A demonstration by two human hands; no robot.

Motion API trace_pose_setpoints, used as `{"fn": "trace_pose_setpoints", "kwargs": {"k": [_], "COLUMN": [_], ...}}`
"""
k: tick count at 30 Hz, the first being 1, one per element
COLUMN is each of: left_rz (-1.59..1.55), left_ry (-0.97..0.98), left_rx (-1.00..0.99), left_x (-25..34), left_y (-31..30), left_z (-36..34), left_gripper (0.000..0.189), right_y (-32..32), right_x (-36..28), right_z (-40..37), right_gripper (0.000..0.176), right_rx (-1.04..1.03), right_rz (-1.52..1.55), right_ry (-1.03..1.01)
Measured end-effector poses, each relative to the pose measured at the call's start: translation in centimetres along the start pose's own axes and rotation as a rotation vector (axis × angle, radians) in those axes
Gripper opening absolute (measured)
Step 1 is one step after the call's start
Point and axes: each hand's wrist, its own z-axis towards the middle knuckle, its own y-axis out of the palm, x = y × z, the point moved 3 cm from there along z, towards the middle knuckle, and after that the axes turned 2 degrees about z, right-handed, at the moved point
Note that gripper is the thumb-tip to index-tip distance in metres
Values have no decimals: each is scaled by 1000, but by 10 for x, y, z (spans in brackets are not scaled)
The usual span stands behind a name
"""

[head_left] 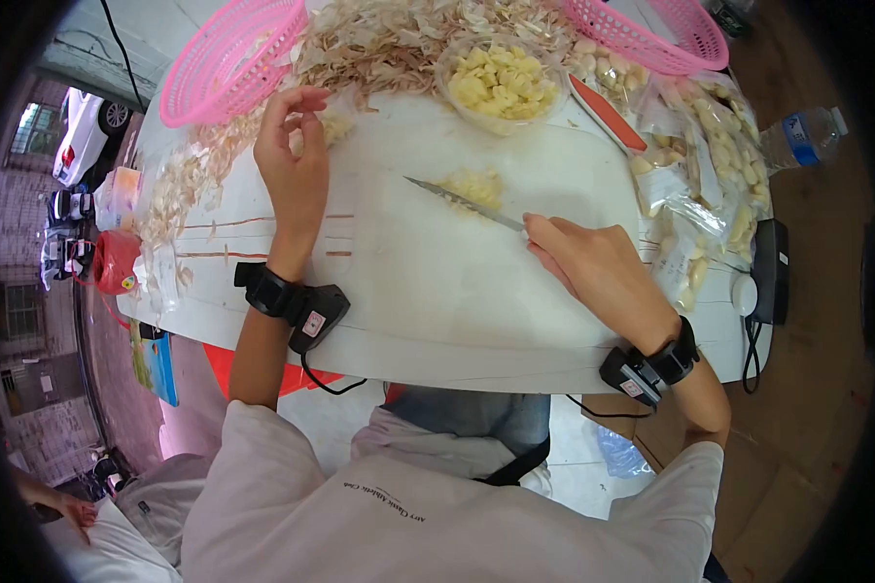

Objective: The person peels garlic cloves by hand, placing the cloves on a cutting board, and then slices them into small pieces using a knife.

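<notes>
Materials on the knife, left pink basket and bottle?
Knife: metal blade, likely steel, judging by its grey sheen; handle hidden in the grip. Left pink basket: probably moulded plastic, smooth, evenly perforated. Bottle: clear, glossy plastic, apparently, with see-through walls.

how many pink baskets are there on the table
2. One pink basket is at the far left, beside the pile of peelings; the other basket is at the far right, behind the bags. Any beyond the picture's top edge would be hidden.

Shiny metal knife (465,204); smooth white tabletop (437,335); glossy pink plastic baskets (233,60).
</notes>
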Motion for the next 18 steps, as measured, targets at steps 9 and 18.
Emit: {"fn": "trace_pose_setpoints", "kwargs": {"k": [9,18], "left_rz": [1,-19], "left_ry": [-36,-30], "left_rx": [-51,-62], "left_x": [-2,0], "left_y": [-2,-3], "left_z": [0,1], "left_gripper": [21,21], "right_y": [-1,-1], "right_x": [3,-2], "right_z": [0,-1], "right_gripper": [19,26], "right_rx": [29,-47], "right_rz": [108,-14], "right_ry": [53,-6]}}
